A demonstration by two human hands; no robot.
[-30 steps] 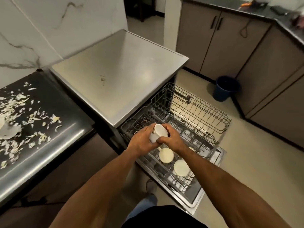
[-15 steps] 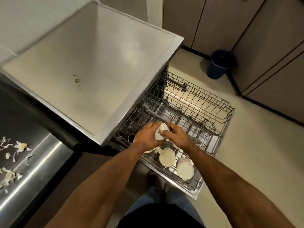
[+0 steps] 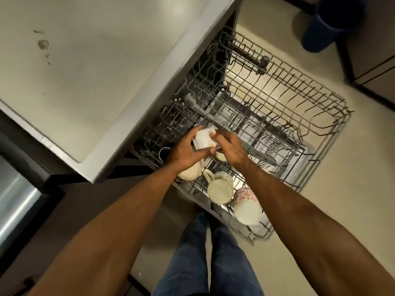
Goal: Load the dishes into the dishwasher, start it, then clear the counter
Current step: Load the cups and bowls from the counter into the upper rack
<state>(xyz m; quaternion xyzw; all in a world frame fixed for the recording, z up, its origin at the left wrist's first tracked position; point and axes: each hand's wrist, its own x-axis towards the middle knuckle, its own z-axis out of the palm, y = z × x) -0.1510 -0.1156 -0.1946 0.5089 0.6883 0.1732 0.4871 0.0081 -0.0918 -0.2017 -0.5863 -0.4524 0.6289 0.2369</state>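
- White cup [image 3: 204,138]: held over the near-left part of the rack, between both hands, tilted; yellowish marks on its side. Lower and farther over the rack than half a second ago.
- Left hand [image 3: 183,152]: fingers curled round the cup's left and near side, thumb along its lower edge. Same grasp as in the earlier frames.
- Right hand [image 3: 232,147]: fingertips pinching the cup's right edge, wrist above the rack. Grasp unchanged from before.
- Rack [image 3: 320,116]: grey wire, pulled out of the dishwasher over the floor; far and right parts bare of dishes.
- Cream mug [image 3: 220,186]: upside down in the near part of the rack, handle to the left; same place as earlier.
- Flowered mug [image 3: 246,205]: upside down just right of the cream mug, red pattern on its side; same place as earlier.
- Pale dish [image 3: 192,171]: partly hidden under the left wrist, at the rack's near-left edge.
- Dishwasher top [image 3: 96,60]: steel, stained at far left; fills more of the view than a second ago, the scrap-strewn counter now out of sight.
- Blue bin [image 3: 327,24]: on the floor at far right, cut off by the top edge; nearer the corner than before.
- Jeans [image 3: 213,263]: at the near edge, below the rack.
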